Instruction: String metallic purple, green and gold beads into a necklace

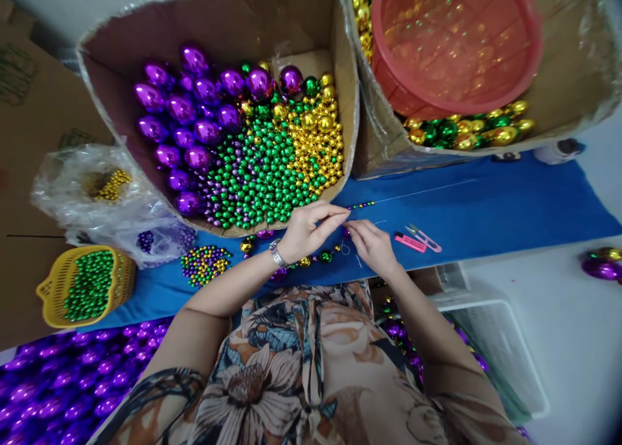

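Note:
My left hand (311, 230), with a metal-band watch (278, 254) at the wrist, is closed in a pinch at the near end of a thin needle-like line (422, 191). Small green, gold and purple beads (362, 205) sit on that line just past the fingertips. Close beside it, my right hand (373, 245) pinches a white thread (345, 248) that loops below its fingertips. A purple bead (346, 232) shows at those fingertips; whether it is gripped is hidden. Under my hands lies a strand of larger beads (325, 257) on the blue cloth (486, 215).
A cardboard box (218, 17) of loose beads stands ahead, beside another box (578, 63) with a red basket (457, 102). Pink-handled snips (424, 238) and a pink packet (409, 241) lie right. Mixed beads (207, 265) and a yellow basket (127, 283) are left.

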Tool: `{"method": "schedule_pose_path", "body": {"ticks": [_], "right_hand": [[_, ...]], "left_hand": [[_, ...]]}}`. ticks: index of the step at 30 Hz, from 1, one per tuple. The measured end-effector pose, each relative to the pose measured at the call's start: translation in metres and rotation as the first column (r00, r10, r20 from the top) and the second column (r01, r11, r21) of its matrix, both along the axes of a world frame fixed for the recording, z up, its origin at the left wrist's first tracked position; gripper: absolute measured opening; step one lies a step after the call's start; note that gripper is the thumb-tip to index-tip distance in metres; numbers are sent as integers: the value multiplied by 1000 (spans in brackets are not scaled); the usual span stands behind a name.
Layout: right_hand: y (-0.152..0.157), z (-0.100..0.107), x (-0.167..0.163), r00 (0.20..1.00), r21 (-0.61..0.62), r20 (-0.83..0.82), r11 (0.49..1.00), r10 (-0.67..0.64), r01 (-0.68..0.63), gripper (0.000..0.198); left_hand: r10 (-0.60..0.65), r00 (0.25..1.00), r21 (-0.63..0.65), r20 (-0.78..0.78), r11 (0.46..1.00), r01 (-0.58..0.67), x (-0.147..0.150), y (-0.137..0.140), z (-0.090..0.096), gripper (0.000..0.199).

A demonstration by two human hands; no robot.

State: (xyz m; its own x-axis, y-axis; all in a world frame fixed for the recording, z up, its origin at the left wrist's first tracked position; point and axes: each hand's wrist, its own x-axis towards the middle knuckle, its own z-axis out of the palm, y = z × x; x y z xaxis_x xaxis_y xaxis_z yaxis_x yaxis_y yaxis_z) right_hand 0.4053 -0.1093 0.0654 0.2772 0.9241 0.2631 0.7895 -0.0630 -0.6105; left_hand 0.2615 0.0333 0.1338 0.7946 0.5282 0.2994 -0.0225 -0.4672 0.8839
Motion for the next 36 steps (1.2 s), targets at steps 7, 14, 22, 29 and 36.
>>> {"method": "schedule_pose_path", "body": {"ticks": [7, 14, 22, 29, 36], "right_hand": [[-8, 33, 11, 961, 21, -261, 994, -94, 103, 28], [-12, 88, 12, 921, 211, -364, 951, -139, 227, 28], [-14, 102, 53, 863, 604, -464, 642, -199, 472, 19], [-22, 65, 80, 777, 547, -557, 575, -292, 608, 18], [-16, 57, 64, 752, 453, -543, 624, -374, 637, 26]], "left_hand": [[-180, 983, -83, -32, 981, 177, 14, 0, -31, 37], [-467, 852, 143, -235, 851, 506, 59, -8, -71, 46], [-384, 734, 162, -560, 818, 552, 59, -22, -88, 26], [-104, 651, 309, -752, 816, 488, 32, -22, -73, 45], [-16, 628, 395, -778, 764, 509, 19, -16, -65, 49]]}}
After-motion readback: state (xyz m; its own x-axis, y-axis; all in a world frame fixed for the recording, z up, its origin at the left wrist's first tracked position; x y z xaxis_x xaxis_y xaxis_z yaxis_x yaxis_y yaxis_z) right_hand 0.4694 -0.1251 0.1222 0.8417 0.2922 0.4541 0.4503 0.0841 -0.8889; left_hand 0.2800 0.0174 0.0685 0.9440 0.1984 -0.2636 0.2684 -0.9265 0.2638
